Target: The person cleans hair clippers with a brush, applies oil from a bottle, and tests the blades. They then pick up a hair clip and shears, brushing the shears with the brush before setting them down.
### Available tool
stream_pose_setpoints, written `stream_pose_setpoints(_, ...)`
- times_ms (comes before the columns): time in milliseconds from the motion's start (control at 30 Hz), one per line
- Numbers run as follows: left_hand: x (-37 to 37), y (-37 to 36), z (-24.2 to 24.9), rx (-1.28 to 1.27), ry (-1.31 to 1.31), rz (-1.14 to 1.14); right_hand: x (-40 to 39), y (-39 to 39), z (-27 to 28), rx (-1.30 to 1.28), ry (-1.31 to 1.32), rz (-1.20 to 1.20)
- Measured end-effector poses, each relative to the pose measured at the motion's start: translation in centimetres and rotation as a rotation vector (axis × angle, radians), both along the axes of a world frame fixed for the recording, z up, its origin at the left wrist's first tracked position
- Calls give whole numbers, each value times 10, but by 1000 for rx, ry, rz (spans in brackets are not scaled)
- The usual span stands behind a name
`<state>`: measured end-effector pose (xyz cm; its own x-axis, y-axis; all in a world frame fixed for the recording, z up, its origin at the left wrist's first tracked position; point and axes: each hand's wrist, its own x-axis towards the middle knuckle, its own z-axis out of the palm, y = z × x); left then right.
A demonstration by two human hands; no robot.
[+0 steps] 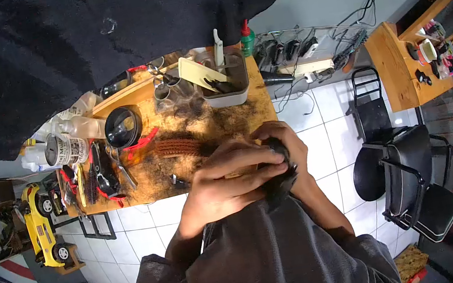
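In front of my chest I have both hands around a small black object [281, 187] with a jagged lower right edge; its kind I cannot make out. My left hand [229, 179] has its fingers stretched across the object's front and pressed against it. From the right side, my right hand [284, 138] wraps round it, with part of its fingers hidden. Both hands are near the wooden table [187, 115] strewn with dark hair clippings. A brown bristle brush [177, 147] lies just left of my left hand.
On the table stand a grey bin [230, 99], a black bowl [123, 126] and a labelled tin [64, 149], with scissors [120, 168] and a black hair clipper [104, 170]. A wire rack [305, 42] with cables hangs at right. Black chairs [412, 172] stand on the tiled floor.
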<state>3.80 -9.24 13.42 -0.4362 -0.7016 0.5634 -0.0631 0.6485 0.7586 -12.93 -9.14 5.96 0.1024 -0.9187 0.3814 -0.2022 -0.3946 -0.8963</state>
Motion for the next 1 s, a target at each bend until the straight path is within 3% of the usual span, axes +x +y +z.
stream_pose_setpoints(100,-14,0,13,-56,-171,64,0,3,-21,171,-116,52)
stream_pose_setpoints(300,-30,-8,13,-92,-138,33,-6,-11,-22,75,-167,90)
stream_pose_setpoints(367,-31,-11,13,-138,-191,56,-14,-8,-16,184,-102,179)
stream_pose_setpoints(467,-33,-18,17,-68,-234,84,-9,9,-1,720,-875,306)
stream_pose_setpoints(500,-33,-19,16,-70,-235,80,-5,13,-8,689,-723,125)
stream_pose_setpoints(533,-32,-19,13,94,-194,101,-6,13,-13,687,-725,123)
stream_pose_setpoints(600,-26,-19,8,355,-153,112,-9,11,-18,439,-284,303)
stream_pose_setpoints(633,-25,-19,9,356,-154,111,-4,7,-18,310,-378,335)
stream_pose_setpoints(700,-25,-22,15,877,221,35,-2,13,3,566,-630,300)
stream_pose_setpoints(833,-19,-31,-8,724,243,18,0,12,-1,598,-1010,538)
stream_pose_setpoints(900,-19,-32,-9,637,232,23,3,14,1,563,-882,424)
stream_pose_setpoints(967,-18,-28,7,935,329,98,7,11,16,535,-826,390)
stream_pose_setpoints(1000,-17,-28,5,935,327,99,5,10,13,535,-827,390)
